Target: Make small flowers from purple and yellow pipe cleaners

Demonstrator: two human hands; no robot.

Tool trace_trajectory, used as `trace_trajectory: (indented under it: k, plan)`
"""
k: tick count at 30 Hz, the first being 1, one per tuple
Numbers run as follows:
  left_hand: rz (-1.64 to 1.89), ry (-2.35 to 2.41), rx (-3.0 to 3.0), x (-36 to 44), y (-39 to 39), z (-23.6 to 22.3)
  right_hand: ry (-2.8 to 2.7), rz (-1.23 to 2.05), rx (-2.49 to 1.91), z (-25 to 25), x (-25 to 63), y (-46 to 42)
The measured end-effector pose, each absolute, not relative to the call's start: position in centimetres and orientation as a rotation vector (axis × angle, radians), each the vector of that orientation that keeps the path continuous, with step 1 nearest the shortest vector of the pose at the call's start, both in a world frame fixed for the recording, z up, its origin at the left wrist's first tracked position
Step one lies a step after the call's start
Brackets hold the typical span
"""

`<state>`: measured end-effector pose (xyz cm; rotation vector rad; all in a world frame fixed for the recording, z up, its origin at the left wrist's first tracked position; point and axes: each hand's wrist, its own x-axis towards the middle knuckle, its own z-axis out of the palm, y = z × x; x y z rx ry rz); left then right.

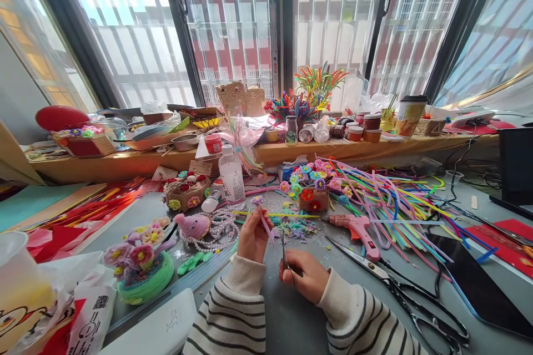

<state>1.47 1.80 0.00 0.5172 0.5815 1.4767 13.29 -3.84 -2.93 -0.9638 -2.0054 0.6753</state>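
My left hand (252, 237) is closed in a pinch on a light purple pipe cleaner (267, 226), its stem slanting down to the right. A small purple flower shape (257, 199) shows at the fingertips. My right hand (307, 273) is closed around small metal scissors (283, 249), blades pointing up beside the stem's lower part. Whether the blades touch the stem I cannot tell. Just beyond the hands lie a yellow pipe cleaner (287, 215) and a heap of tiny coloured fuzzy clippings (297, 229). A pink glue gun (358, 231) rests to the right.
Large black-handled scissors (400, 288) and a dark phone (478, 283) lie at right. Behind are loose pipe cleaners (391, 199), a flower basket (313, 201) and a clear bottle (231, 175). At left are pearl strings (225, 227), a green flower pot (145, 283) and a white power bank (156, 327).
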Motion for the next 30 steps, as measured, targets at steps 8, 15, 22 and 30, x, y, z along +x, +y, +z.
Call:
trace_trajectory:
  k: [8, 15, 22, 30]
  plan:
    - [1.445, 0.523, 0.511, 1.68, 1.72, -0.01, -2.204, 0.661, -0.958, -3.02, 13.22, -4.24]
    - [1.442, 0.528, 0.515, 1.75, 1.72, -0.12, -2.139, 0.689, -1.006, -2.99, 13.2, -4.15]
    - [1.496, 0.5, 0.444, 1.46, 1.96, -0.08, -2.065, 0.685, -1.023, -2.99, 13.24, -3.68]
    - [1.484, 0.529, 0.432, 1.61, 1.86, -0.09, -2.07, 0.764, -1.06, -3.49, 13.13, -3.65]
